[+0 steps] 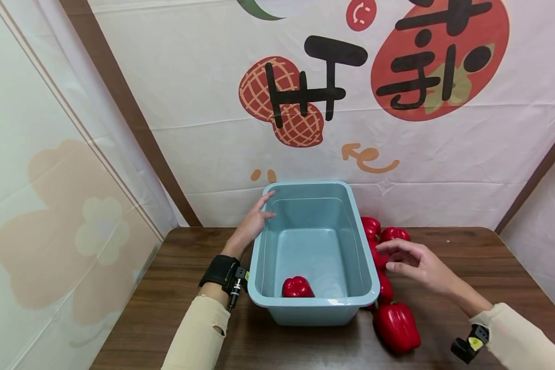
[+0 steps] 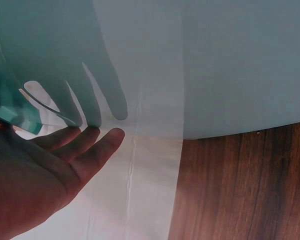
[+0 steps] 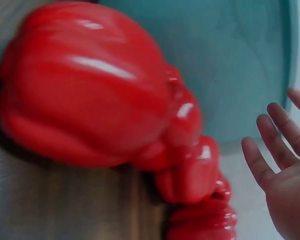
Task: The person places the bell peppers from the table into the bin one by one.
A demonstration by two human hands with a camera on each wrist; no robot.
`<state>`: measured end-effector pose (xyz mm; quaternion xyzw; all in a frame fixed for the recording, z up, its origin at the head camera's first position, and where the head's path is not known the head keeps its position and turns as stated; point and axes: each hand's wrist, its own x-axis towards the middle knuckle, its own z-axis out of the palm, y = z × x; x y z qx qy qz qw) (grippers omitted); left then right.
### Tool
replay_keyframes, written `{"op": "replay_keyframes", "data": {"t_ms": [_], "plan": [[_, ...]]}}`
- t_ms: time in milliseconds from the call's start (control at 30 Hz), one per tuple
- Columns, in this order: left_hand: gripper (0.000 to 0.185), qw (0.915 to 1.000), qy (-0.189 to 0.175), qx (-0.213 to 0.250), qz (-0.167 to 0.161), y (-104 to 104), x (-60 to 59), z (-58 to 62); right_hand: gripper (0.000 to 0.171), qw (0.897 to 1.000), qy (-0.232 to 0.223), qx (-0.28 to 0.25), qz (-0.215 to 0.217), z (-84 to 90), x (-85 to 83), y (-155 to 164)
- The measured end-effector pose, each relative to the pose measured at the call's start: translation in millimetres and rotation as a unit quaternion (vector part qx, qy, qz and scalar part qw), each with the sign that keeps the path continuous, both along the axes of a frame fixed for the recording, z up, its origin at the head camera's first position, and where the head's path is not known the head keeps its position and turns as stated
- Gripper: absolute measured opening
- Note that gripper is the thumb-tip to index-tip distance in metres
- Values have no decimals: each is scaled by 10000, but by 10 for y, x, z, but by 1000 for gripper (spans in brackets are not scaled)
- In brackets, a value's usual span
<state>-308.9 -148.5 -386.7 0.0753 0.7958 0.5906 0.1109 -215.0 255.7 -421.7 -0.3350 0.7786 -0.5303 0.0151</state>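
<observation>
Apparently mid-loading, between picks: one pepper (image 1: 298, 288) inside the basin (image 1: 312, 314).
Right hand (image 1: 421, 263) hovers near the outside peppers (image 1: 396, 328), fingers spread; left hand (image 1: 252, 226) touches the basin's rim, fingers extended. Next likely calls for grasping another.

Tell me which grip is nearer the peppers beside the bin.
Right: the right grip is beside the peppers; the left grip is across the bin, at its left side.

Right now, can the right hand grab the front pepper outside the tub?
Probably yes: the right hand holds nothing, and the front pepper lies on the table outside the tub, with nothing seen on top.
</observation>
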Motion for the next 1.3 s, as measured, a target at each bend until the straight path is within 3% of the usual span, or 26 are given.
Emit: {"op": "replay_keyframes", "data": {"t_ms": [200, 400, 633, 900, 1100, 1300], "plan": [[60, 9999, 169, 29, 5, -4, -7, -51, 45, 9990, 309, 303, -81, -161, 126, 32], [60, 9998, 152, 62, 66, -7, 1, -41, 47, 9984, 146, 458, -303, -317, 204, 62], [59, 9999, 93, 59, 52, -2, 13, -33, 55, 9953, 507, 619, -553, -506, 278, 73], [60, 9999, 82, 7, 82, -1, 10, -20, 78, 9934, 299, 724, -835, -664, 397, 66], [59, 10000, 50, 65, 55, 3, 14, -29, 91, 9901, -407, 916, -983, -768, 474, 87], [59, 10000, 62, 59, 45, -7, 12, -34, 103, 9898, -729, 839, -887, -845, 555, 114]]}}
